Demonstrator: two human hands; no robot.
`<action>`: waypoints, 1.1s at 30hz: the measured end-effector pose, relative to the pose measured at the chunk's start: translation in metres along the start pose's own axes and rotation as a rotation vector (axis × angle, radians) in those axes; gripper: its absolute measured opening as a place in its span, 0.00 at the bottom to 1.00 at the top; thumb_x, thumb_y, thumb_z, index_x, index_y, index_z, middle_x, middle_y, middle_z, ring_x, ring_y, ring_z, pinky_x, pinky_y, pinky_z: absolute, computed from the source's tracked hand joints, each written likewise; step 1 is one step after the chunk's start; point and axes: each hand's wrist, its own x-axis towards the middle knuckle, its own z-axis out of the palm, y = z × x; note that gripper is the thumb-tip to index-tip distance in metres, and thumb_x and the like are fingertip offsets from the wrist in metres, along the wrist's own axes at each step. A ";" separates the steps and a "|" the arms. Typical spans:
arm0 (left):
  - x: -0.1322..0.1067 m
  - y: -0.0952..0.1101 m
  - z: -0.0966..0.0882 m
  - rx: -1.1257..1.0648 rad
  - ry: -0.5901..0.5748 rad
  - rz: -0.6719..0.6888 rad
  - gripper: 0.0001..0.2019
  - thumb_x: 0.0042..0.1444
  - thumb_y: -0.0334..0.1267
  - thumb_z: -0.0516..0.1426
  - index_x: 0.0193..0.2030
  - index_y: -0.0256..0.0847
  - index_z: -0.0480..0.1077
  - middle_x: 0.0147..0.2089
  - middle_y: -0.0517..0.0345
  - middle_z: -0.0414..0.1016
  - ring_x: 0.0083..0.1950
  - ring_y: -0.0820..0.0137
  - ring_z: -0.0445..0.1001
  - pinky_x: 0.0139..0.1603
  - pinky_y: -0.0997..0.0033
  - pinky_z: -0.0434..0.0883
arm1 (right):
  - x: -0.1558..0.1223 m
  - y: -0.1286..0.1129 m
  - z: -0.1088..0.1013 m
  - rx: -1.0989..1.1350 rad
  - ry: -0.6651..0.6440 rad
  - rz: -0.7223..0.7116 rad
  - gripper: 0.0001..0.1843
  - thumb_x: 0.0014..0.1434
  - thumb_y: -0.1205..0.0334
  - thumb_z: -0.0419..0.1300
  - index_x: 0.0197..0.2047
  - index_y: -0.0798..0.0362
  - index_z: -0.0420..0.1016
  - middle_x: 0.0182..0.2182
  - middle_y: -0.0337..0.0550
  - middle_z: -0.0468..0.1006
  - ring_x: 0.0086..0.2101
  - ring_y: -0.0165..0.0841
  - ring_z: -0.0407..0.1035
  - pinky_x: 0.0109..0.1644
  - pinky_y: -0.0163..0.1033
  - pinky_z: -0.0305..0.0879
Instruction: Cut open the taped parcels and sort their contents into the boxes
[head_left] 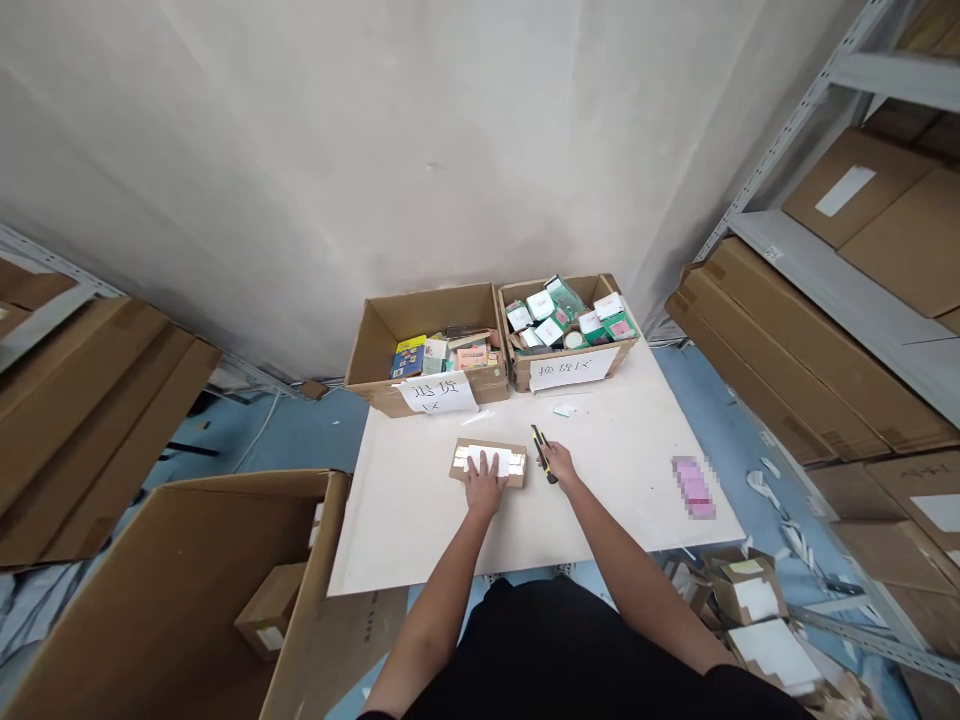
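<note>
Small cardboard parcel [517, 467] lies near the middle of the white table [420, 530], with our left hand [484, 487] spread flat and open on top of it. We judge it light and stiff, its white label slick, and best taken by its long edges. Just beside it, our right hand [564, 466] is closed around a utility knife [541, 448]. Open cartons [373, 350] stand at the table's far edge.

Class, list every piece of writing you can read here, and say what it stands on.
"退货区": left sign, on the left carton.
"换货区": right sign, on the right carton.
Too small to read: the label on the parcel under the left hand; the packets in both cartons.
None shows on the utility knife in the right hand.
</note>
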 end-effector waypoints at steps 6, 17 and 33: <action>0.008 0.016 -0.005 -0.011 0.006 -0.013 0.36 0.71 0.55 0.46 0.81 0.45 0.47 0.82 0.42 0.46 0.81 0.42 0.41 0.74 0.37 0.58 | -0.034 0.017 -0.010 -0.013 -0.069 0.140 0.13 0.68 0.50 0.59 0.44 0.49 0.62 0.25 0.39 0.78 0.21 0.33 0.74 0.25 0.35 0.69; 0.012 0.023 0.006 0.065 0.071 -0.031 0.37 0.71 0.60 0.42 0.80 0.44 0.50 0.79 0.36 0.52 0.79 0.40 0.50 0.70 0.38 0.63 | -0.013 0.012 0.011 -0.277 -0.141 0.126 0.23 0.71 0.44 0.56 0.29 0.51 0.68 0.12 0.34 0.68 0.13 0.30 0.63 0.22 0.33 0.60; 0.009 0.027 0.004 0.093 0.038 -0.032 0.37 0.71 0.59 0.43 0.81 0.43 0.47 0.80 0.36 0.51 0.79 0.39 0.47 0.68 0.37 0.65 | -0.030 0.037 -0.006 -0.428 -0.260 0.046 0.22 0.72 0.46 0.58 0.29 0.49 0.63 0.11 0.31 0.68 0.12 0.28 0.64 0.21 0.31 0.57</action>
